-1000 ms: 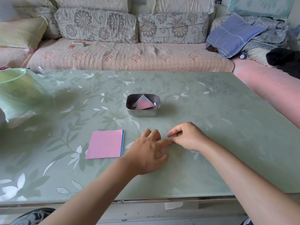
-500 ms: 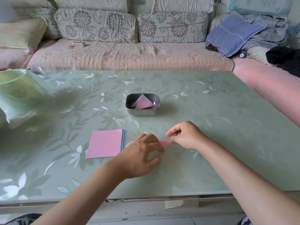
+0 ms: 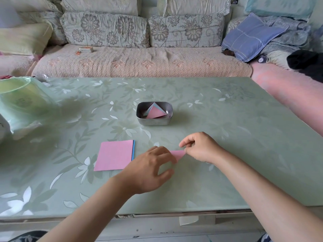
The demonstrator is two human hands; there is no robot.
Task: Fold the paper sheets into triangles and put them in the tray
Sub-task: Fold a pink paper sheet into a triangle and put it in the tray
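A small folded pink paper (image 3: 178, 155) lies low over the table between my hands. My right hand (image 3: 201, 147) pinches its right corner. My left hand (image 3: 148, 170) covers its left part, fingers curled over it; whether they grip the paper is hidden. A stack of square sheets (image 3: 114, 155), pink on top with a blue edge showing, lies flat to the left. Behind the hands stands a metal tray (image 3: 154, 120) holding folded triangles (image 3: 155, 111), pink on top of pale blue.
The green flower-patterned table (image 3: 227, 137) has a pale green plastic bag (image 3: 19, 102) at its left edge. A sofa with cushions runs behind the table, and a pink-covered seat lies to the right.
My left hand has slid back toward me and left, uncovering the pink paper's right tip. My right hand has stayed on the corner.
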